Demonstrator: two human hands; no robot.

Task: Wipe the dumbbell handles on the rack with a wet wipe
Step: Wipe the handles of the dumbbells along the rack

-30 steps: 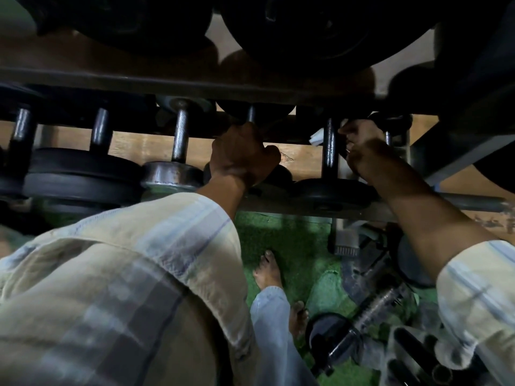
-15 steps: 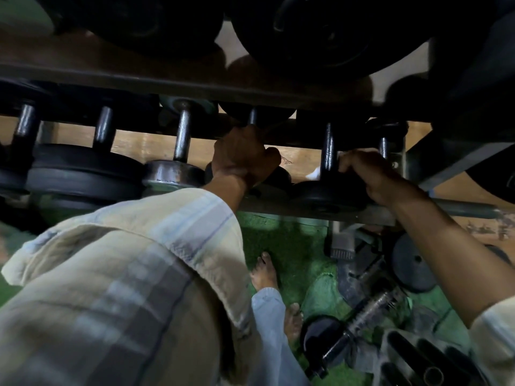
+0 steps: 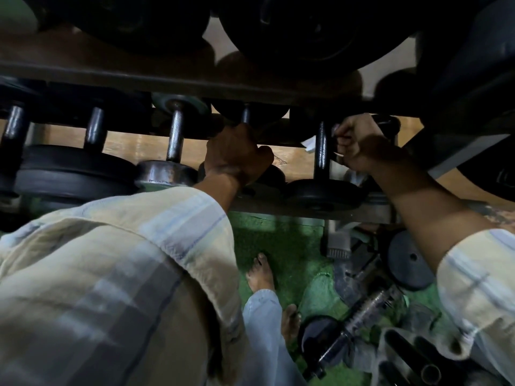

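Head view, low light. Left hand point(image 3: 237, 154) at center, fist curled round a dumbbell handle point(image 3: 245, 114) on the lower rack point(image 3: 278, 208); only the top stub of that handle shows above the knuckles, at 12 o'clock from the hand. Sleeve point(image 3: 139, 246) of a pale plaid shirt fills the 7–9 o'clock part of the frame.

Right hand point(image 3: 356, 142) at 2 o'clock from center, fingers curled tight just right of the next black handle point(image 3: 322, 149). Wet wipe point(image 3: 310, 144) shows as a small white scrap at the handle's left edge, at 9 o'clock from the right hand. Can't tell whether the fingers wrap the handle itself or only pinch the wipe against it; the contact point is in shadow.

Other dumbbells along the lower rack, running toward 9 o'clock: a knurled steel handle point(image 3: 174, 137) with a metal end disc, then two black handles point(image 3: 94, 129) point(image 3: 14, 126) over black plates. Upper rack rail point(image 3: 167, 82) crosses the frame at 12 o'clock with large black weights point(image 3: 292, 29) above it.

Floor at 6 o'clock: green mat point(image 3: 278, 240), bare feet point(image 3: 262, 274), loose dumbbell with threaded bar point(image 3: 359, 316) at 5 o'clock, and a black plate point(image 3: 409, 260) at 4 o'clock.
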